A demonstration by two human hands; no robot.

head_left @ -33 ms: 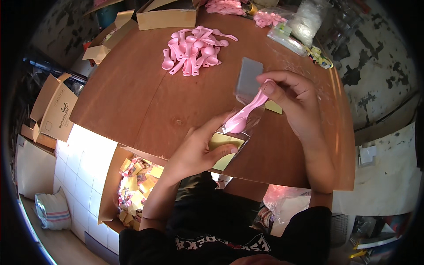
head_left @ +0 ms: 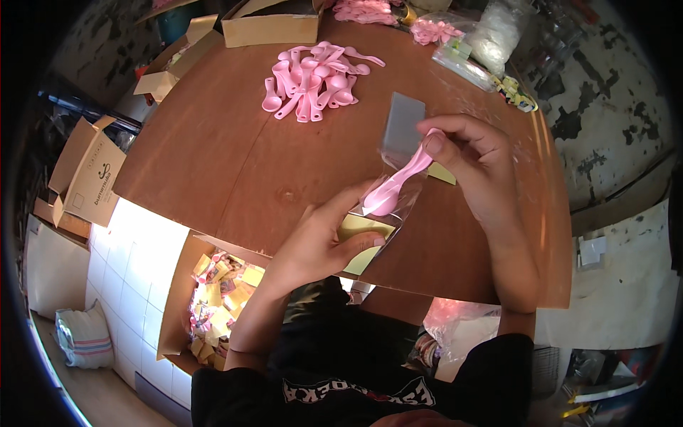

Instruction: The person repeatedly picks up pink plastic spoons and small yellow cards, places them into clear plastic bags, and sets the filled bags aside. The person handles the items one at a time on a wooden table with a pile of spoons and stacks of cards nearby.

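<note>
- A pink plastic spoon point(head_left: 398, 183) is pinched by its handle between the thumb and fingers of the right hand point(head_left: 475, 165), right of the frame's centre; the bowl end is pointed down and to the left, inside a clear plastic sleeve point(head_left: 397, 160).
- The lower end of the sleeve is pinned by the left hand point(head_left: 324, 238), just below centre: the thumb is laid along one edge and the fingers are curled round the yellow card point(head_left: 361, 240) at the sleeve's bottom. Both hands are therefore closed on something, none lying open.
- The sleeve is stretched over the brown table point(head_left: 213, 149), its grey upper flap reaching toward the upper middle of the frame.
- A loose heap of pink spoons point(head_left: 313, 78) is seen at the upper centre, well apart from the hands; further bags of pink items lie along the top edge.
- An open carton of small packets point(head_left: 217, 292) sits at the lower left, below the table's edge.
- Judged risks: the thin film could be split or creased if the spoon is pushed at an angle, since the bowl looks nearly as wide as the sleeve.
- The sleeve could slip from under the left thumb and bunch up, as it is held at one end only.
- The card could be bent by the curled fingers, or pushed askew by the spoon's bowl.
</note>
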